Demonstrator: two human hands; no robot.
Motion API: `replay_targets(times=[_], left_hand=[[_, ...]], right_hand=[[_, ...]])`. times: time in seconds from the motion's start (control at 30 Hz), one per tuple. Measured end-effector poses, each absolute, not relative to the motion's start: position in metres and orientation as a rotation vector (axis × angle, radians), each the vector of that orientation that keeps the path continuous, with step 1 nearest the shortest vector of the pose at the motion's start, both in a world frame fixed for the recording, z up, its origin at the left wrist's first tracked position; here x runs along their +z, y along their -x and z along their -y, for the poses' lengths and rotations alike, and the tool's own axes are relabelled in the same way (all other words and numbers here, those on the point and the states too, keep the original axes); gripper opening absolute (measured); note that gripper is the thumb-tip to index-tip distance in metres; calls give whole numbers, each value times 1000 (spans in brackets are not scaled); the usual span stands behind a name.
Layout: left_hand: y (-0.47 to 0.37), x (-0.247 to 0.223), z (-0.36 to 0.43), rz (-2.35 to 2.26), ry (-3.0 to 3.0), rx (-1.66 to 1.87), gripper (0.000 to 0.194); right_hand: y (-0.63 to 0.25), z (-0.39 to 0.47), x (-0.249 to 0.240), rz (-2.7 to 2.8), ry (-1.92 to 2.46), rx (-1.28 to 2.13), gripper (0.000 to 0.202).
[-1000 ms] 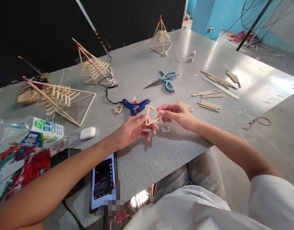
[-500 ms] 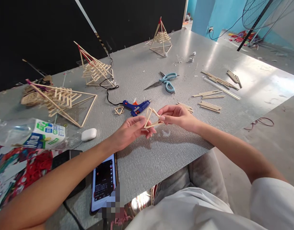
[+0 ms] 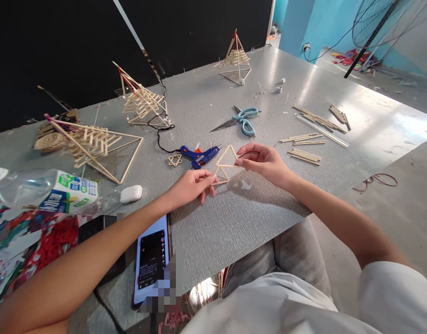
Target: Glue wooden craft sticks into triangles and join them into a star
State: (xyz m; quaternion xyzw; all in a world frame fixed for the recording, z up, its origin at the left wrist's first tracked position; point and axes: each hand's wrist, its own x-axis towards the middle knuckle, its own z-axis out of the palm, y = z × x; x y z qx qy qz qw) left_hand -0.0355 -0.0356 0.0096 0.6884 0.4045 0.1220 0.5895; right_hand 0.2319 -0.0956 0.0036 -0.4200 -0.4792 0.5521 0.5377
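In the head view, both hands are raised just over the worktop [image 3: 269, 199], near its near edge, with two small triangles of thin wooden sticks between them. The left hand [image 3: 196, 185] pinches the lower triangle [image 3: 223, 174] at its left side, thumb against fingers. The right hand [image 3: 262, 162] pinches the upper triangle [image 3: 224, 155] at its right corner between thumb and fingertips. The two triangles meet or overlap at the upper one's left corner; whether they are joined there cannot be told.

Just beyond the left hand lies a blue glue gun [image 3: 199, 157], its nozzle pointing right, with a small stick star [image 3: 175, 160] beside its rear end. Farther toward the far edge are scissors [image 3: 247, 121] with light-blue handles, their blades apart. Loose sticks [image 3: 306, 157] lie in several groups to the right of the hands, toward the right corner, and clear rods [image 3: 323, 131] lie among them.

Along the far edge stand a tall stick frame [image 3: 236, 58] near the far corner and a red-tipped stick frame [image 3: 144, 102] left of it. A purple-tipped stick frame [image 3: 95, 144] is farther left. Nearer the person are a plastic bottle [image 3: 35, 185] on its side, a white case [image 3: 131, 194] and a lit phone [image 3: 152, 264] at the near edge, partly under the left forearm.
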Motion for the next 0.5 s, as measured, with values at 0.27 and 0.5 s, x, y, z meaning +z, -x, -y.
replay_targets(times=[0.27, 0.5], left_hand=[[45, 12, 32, -1129, -1895, 325, 43], [41, 26, 41, -870, -1914, 522, 48]], right_hand=[[-229, 93, -2, 1188, 1040, 1271, 57], [-227, 99, -4, 1431, 1102, 1073, 48]])
